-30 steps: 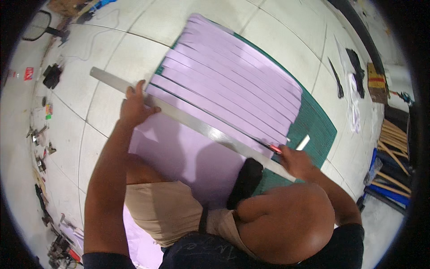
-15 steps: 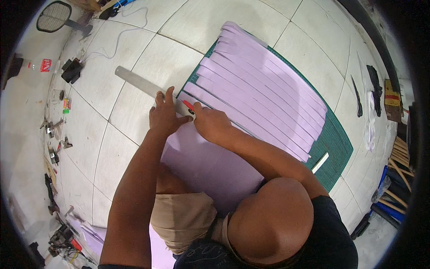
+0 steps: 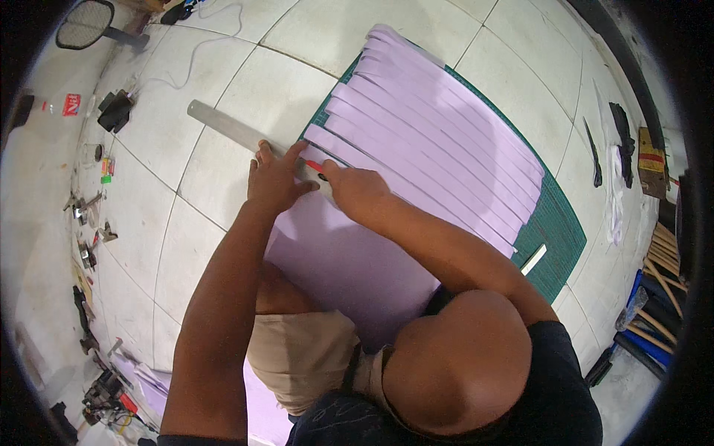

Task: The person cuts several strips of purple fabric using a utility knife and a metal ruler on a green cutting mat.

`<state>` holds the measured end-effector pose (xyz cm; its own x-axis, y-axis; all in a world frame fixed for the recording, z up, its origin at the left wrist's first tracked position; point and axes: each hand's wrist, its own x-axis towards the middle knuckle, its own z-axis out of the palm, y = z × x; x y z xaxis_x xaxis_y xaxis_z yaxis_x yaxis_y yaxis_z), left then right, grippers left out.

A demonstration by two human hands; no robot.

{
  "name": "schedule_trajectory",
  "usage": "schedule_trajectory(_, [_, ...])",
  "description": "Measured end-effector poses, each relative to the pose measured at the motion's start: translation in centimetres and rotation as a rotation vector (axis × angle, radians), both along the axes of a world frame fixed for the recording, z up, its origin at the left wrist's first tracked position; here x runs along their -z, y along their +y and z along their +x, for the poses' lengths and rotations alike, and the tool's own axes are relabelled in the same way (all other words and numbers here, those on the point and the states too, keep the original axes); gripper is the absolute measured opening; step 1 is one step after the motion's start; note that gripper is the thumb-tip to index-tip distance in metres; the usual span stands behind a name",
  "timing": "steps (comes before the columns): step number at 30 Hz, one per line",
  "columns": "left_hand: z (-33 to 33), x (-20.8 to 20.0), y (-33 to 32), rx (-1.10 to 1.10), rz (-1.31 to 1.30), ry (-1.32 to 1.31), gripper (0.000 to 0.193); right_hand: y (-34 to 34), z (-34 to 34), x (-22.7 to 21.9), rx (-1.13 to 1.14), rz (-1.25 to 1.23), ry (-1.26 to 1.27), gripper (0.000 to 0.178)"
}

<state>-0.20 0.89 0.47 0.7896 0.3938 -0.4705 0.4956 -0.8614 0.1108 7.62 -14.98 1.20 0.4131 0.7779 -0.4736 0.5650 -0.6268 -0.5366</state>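
Note:
My left hand (image 3: 277,177) lies with fingers spread on a long, flat, greyish ruler (image 3: 230,130), pressing it down at the edge of a lavender sheet (image 3: 349,260). Closed around a red utility knife (image 3: 313,165), my right hand (image 3: 361,195) is just right of the left fingers. The knife's front end points up and left, close to the ruler; its blade is too small to make out. Beyond the knife, many long lavender strips (image 3: 439,141), parted by slits, rest side by side on a green cutting mat (image 3: 554,245). The ruler's nearer part is hidden by my hands.
A small whitish bar (image 3: 533,259) lies on the mat's right part. Scissors (image 3: 593,152) and black cloth (image 3: 622,145) are on the tiled floor at right. A black adapter (image 3: 115,111), a racket (image 3: 85,24) and metal tools (image 3: 104,394) line the left wall. My bent knee (image 3: 457,360) borders the sheet.
My left index finger has shifted right, toward the knife. My right hand and the knife have moved slightly to the right. The whole view has shifted a little.

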Motion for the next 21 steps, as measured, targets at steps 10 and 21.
schedule_trajectory(10, [0.1, 0.1, 0.4, -0.023, -0.031, 0.003, 0.087, -14.1, -0.8, -3.9, 0.017, -0.237, 0.042, 0.037])
schedule_trajectory(21, [-0.1, 1.1, 0.2, -0.024, -0.069, -0.036, 0.086, -42.3, -5.4, -3.1, -0.056, -0.547, -0.156, 0.028])
